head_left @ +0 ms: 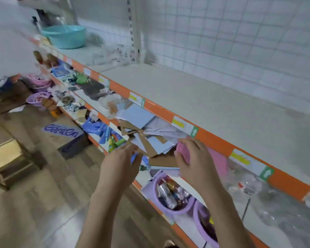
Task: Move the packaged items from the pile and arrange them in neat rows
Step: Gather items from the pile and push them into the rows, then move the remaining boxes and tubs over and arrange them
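Note:
A loose pile of flat packaged items [149, 133], pale blue and white with brown card backs, lies on the middle shelf under the orange-edged top shelf [213, 104]. My right hand [193, 158] grips a pink packaged item [182, 152] at the pile's right end, fingers curled round it. More pink packets [217, 161] lie just behind that hand. My left hand [122, 163] hovers at the pile's front edge with relaxed fingers and holds nothing.
The top shelf holds a teal basin [66, 35] at its far left, before a wire-grid back wall. Purple baskets [170, 192] of small goods sit on the lower shelf beneath my hands. Clear plastic bags [268, 203] lie at right. Boxes [68, 136] stand on the floor.

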The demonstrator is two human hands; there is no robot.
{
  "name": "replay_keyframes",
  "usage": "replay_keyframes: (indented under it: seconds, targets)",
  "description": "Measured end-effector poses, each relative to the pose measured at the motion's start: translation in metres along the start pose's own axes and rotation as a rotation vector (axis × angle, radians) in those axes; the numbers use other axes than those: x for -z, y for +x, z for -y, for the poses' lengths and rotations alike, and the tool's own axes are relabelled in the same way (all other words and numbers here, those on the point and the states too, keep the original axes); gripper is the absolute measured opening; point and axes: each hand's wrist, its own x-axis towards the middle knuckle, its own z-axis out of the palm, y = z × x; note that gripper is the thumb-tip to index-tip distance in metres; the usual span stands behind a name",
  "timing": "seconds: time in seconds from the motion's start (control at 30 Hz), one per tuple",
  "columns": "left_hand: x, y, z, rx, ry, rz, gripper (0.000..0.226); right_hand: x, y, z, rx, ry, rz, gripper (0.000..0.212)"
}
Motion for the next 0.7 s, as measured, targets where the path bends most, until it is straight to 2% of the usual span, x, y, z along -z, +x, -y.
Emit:
replay_keyframes:
  seconds: [0.17, 0.33, 0.47, 0.7]
  targets:
    - [0.011, 0.048, 0.072, 0.107, 0.072, -0.037, 0.027, -0.072, 0.07, 0.033, 0.062, 0.031, 0.054, 0.028]
    - [0.04, 0.133, 0.142, 0.101, 0.194, -0.098, 0.025, -0.139, 0.168, 0.068, 0.116, 0.091, 0.063, 0.03]
    - [0.067, 0.204, 0.185, 0.122, 0.205, -0.166, 0.028, -0.175, 0.239, 0.093, 0.135, 0.113, 0.039, 0.029]
    - [0.058, 0.286, 0.233, 0.14, 0.108, -0.06, 0.032, -0.226, 0.319, 0.104, 0.125, 0.078, 0.04, 0.027]
